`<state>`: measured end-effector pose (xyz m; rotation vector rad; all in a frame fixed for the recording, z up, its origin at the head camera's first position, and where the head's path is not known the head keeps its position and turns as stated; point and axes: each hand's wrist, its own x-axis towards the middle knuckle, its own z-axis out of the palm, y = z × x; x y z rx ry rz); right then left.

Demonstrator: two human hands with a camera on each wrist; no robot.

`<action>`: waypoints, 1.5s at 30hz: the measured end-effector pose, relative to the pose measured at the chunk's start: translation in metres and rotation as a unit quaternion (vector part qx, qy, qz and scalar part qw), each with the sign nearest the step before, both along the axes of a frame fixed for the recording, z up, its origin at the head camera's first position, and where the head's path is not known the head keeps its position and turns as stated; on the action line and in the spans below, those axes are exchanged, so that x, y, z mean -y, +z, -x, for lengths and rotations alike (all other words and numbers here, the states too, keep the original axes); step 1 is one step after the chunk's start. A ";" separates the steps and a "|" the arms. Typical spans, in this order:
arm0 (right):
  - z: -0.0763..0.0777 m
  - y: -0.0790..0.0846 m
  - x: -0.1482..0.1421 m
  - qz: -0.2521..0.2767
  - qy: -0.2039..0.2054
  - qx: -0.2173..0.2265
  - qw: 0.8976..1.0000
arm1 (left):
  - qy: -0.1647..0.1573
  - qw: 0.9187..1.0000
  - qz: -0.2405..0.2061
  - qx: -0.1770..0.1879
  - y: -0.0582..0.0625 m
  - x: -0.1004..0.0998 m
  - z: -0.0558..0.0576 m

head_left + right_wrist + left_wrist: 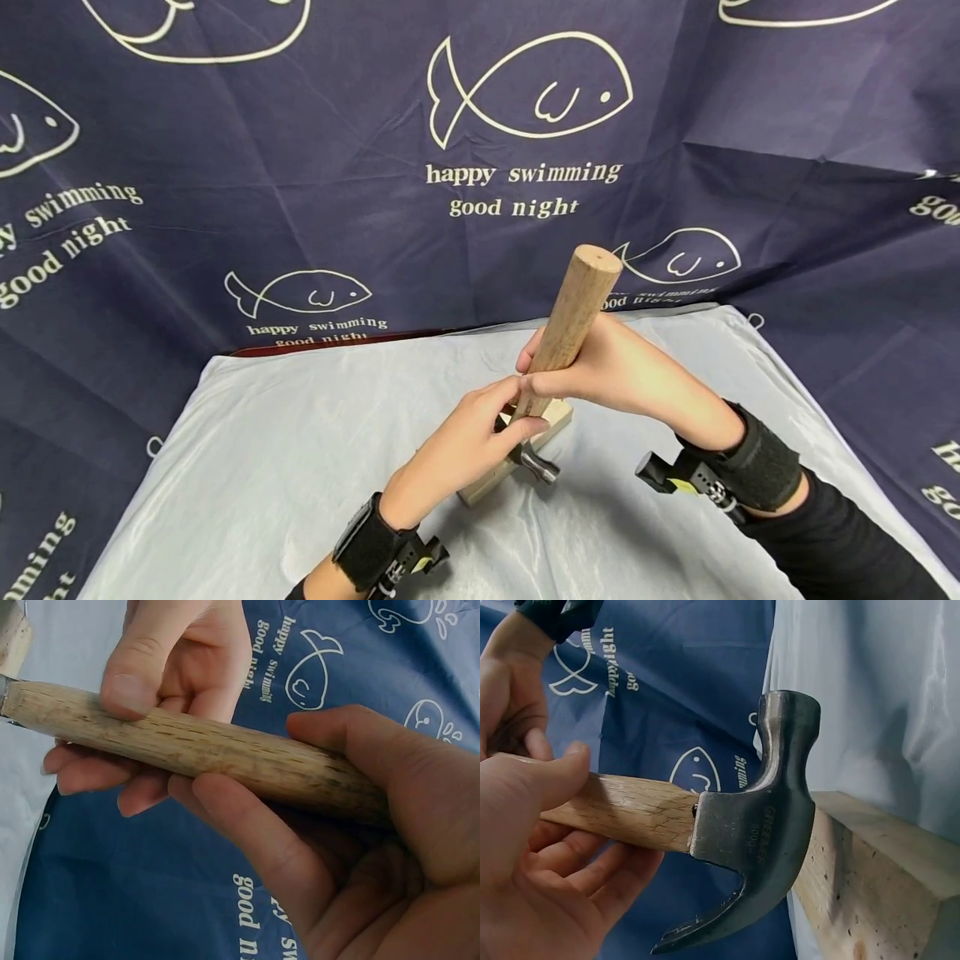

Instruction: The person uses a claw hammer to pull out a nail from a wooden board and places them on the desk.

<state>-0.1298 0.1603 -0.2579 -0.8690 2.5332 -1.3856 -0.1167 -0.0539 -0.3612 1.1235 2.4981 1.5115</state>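
A claw hammer stands handle-up in both hands, its wooden handle [573, 308] tilted a little to the right in the head view. My left hand [468, 433] pinches the handle low down, just above the dark metal hammer head [757, 817]. Higher up, my right hand [607, 362] grips the same handle, with thumb and fingers around it in the right wrist view. The head's claw curves to one side and its round face to the other. Beneath it lies a pale wooden block [877, 877]; whether the head touches the block I cannot tell.
A light grey cloth [315, 433] covers the table. Behind and at the sides hangs a dark blue curtain [360, 167] with white fish and lettering. Each wrist wears a black strap [765, 458] with a small camera.
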 end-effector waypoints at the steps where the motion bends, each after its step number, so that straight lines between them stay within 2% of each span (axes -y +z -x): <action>1: 0.000 0.000 0.000 -0.002 0.000 0.001 1.000 | 0.002 1.000 -0.003 0.003 0.000 0.000 -0.001; 8: -0.002 0.000 0.004 -0.013 -0.008 0.005 1.000 | 0.008 0.999 -0.017 0.035 0.000 0.000 -0.004; 15: -0.001 0.000 0.007 0.002 -0.008 0.013 1.000 | 0.053 0.997 -0.038 0.033 0.002 0.006 -0.006; 19: 0.000 -0.002 0.008 -0.001 -0.017 0.026 0.999 | 0.067 0.996 -0.049 0.031 0.002 0.008 -0.007; 30: 0.004 -0.005 0.008 -0.011 -0.025 0.021 0.999 | 0.089 0.993 -0.065 0.036 0.003 0.011 -0.005; 45: 0.005 -0.006 0.007 -0.007 -0.032 0.007 0.999 | 0.101 0.993 -0.059 0.035 0.010 0.011 -0.006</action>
